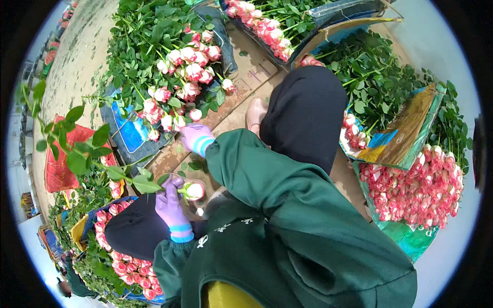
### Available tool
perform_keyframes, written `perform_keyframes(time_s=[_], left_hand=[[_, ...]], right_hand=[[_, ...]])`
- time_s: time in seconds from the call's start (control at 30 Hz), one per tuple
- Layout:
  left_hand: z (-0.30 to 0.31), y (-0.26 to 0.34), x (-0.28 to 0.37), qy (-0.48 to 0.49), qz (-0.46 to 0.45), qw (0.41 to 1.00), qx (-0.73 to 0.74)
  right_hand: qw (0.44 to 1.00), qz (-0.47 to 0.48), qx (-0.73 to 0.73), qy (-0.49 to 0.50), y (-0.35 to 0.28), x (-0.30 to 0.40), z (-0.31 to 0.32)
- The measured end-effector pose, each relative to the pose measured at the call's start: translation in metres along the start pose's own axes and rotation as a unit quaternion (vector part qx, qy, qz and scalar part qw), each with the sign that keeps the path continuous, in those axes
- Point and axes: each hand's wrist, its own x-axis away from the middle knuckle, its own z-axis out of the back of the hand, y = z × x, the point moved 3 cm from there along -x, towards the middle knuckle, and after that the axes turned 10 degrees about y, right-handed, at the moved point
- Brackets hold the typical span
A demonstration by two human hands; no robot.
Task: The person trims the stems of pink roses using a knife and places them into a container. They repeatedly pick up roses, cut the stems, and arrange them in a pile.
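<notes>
My left hand [168,196], in a purple glove, holds a leafy rose stem just below its white bloom [193,191]; the stem reaches away to the upper left. My right hand [194,136], gloved the same way, is at the lower edge of a loose heap of pink-and-white roses [188,73]. Its fingertips meet a bloom there, and whether they grip it I cannot tell. The heap lies on a dark blue sheet with a bright blue patch [131,131].
More roses stand bundled in wraps at the top [265,29], at the right [416,188] and at the lower left [134,273]. A red sack [65,161] lies at the left. My bent knees [304,111] flank brown floor boards [246,86] with fallen leaves.
</notes>
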Motion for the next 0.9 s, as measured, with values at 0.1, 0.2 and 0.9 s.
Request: perform_keyframes(time_s=[0.1,0.2,0.9], left_hand=[[0.006,0.0,0.01,0.016,0.034,0.999,0.014],[0.011,-0.007,0.01,0.045,0.051,0.998,0.003],[0.01,-0.031,-0.015,0.006,0.147,0.986,0.078]], right_hand=[[0.982,-0.006,0.187,-0.018,0.054,-0.001,-0.024],[0.967,0.019,0.238,-0.089,0.091,-0.014,-0.043],[0.951,0.007,0.296,-0.085,0.101,-0.044,-0.028]])
